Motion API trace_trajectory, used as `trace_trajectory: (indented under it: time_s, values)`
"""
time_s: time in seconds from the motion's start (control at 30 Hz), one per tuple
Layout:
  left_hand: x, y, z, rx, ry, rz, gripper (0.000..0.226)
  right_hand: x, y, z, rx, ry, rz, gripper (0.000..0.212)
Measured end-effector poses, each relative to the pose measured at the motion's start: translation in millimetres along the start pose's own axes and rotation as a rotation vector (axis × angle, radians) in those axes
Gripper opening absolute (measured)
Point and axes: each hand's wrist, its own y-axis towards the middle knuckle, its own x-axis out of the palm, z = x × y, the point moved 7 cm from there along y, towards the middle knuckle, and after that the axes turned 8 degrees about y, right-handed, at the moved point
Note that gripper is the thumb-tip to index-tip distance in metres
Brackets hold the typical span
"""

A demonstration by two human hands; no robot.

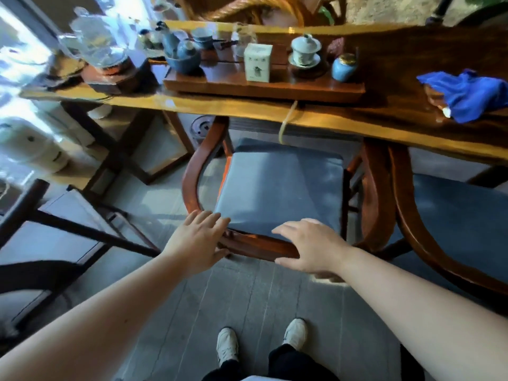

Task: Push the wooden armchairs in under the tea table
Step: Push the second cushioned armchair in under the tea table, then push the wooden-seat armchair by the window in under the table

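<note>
Both hands — left hand and right hand, fingers spread flat, gripping nothing — press the armchair backrest, seat only partly beneath the tea table; a second armchair waits

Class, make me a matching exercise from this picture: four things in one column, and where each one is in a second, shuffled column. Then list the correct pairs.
Things
1. blue cloth
2. white box
3. grey seat cushion
4. left hand

Places
A. on the wooden tray
B. on the armchair's curved back rail
C. on the table's right end
D. partly under the table edge

Pairs: 1-C, 2-A, 3-D, 4-B
</note>
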Motion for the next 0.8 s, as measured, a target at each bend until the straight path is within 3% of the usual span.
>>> trace_trajectory:
  time_s: [0.1, 0.23, 0.37, 0.8]
  values:
    - [-10, -22, -8, -0.045, 0.097, -0.022, 0.071, -4, 30, -38, -0.173, -0.063, 0.013, 0.058]
    - [-20, -70, -26, -0.195, 0.183, -0.050, 0.070, 7, 56, -79, -0.300, -0.211, -0.007, 0.075]
    - [-24, -118, -47, -0.317, 0.197, -0.055, 0.069, 20, 74, -111, -0.358, -0.301, -0.058, 0.084]
    - [0, -279, -189, -0.715, 0.091, 0.021, 0.068, 56, 165, -243, -0.462, -0.416, -0.103, 0.084]
